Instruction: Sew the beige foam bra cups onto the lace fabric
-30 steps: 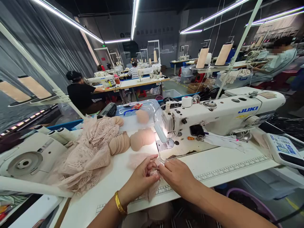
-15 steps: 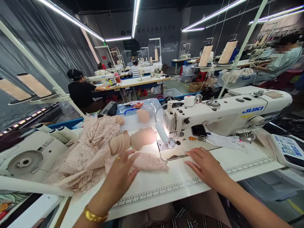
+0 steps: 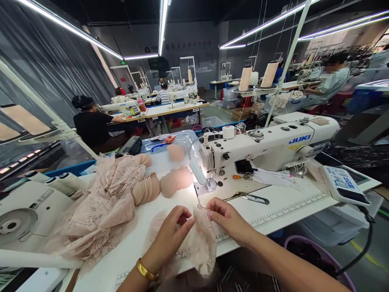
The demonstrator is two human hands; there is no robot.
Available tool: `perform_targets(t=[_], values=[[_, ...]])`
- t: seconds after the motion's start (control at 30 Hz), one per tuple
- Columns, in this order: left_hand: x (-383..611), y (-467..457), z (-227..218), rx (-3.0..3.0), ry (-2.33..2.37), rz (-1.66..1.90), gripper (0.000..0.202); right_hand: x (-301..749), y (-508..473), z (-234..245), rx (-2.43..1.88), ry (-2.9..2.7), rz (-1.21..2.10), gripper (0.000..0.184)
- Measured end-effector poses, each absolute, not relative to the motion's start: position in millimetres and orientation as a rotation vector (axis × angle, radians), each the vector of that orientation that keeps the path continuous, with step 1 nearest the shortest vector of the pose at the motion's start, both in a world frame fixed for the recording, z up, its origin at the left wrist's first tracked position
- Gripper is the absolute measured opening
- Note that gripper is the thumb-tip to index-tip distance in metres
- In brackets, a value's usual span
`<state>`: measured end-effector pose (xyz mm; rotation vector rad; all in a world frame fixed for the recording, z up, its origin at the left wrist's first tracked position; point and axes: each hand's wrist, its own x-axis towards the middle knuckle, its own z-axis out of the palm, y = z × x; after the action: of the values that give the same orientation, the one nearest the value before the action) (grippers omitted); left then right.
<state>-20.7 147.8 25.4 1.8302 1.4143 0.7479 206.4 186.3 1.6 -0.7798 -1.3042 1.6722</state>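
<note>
A pale pink lace piece point(image 3: 204, 243) hangs between my two hands, draping over the table's front edge. My left hand point(image 3: 174, 233), with a gold bracelet at the wrist, pinches its upper left part between thumb and fingers. On the other side my right hand point(image 3: 226, 221) grips the upper right edge with thumb and forefinger. Just beyond them is the sewing machine point(image 3: 261, 142), its lamp lighting the needle plate point(image 3: 206, 186). Fanned stacks of beige pads point(image 3: 147, 188) and pinkish pads point(image 3: 176, 181) lie left of the needle. Thread snips point(image 3: 253, 198) rest right of my right hand.
A heap of lace fabric point(image 3: 106, 202) covers the table's left part. Behind the pads stands a clear plastic bin point(image 3: 158, 154). A phone point(image 3: 244, 166) and white cloth point(image 3: 273, 178) lie under the machine arm. A control panel point(image 3: 345, 182) sits at right. Other people work farther back.
Both hands have come together, and the lace piece, flat on the table before, is now lifted and hanging between them. The snips have come into view. The camera view has turned slightly right.
</note>
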Motion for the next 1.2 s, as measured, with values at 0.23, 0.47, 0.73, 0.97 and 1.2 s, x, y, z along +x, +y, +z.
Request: perform_targets(t=[0.23,0.47,0.73,0.97,1.2], values=[[-74,169,31,1.613,1.623,0.862,0.054,212,190,17,-0.713,-1.279,1.686,0.037],[-17,163,50,1.143,0.935,0.71,0.046,199,183,29,-0.807,-1.578,1.38,0.032],[-26,165,59,0.908,0.826,0.838,0.031,217,185,17,-0.706,-1.373,2.108,0.059],[-18,153,50,0.816,0.902,0.981,0.036,203,180,15,-0.906,-1.395,1.573,0.053],[-9,136,29,0.764,0.98,1.157,0.042,187,185,9,-1.023,-1.594,1.189,0.042]])
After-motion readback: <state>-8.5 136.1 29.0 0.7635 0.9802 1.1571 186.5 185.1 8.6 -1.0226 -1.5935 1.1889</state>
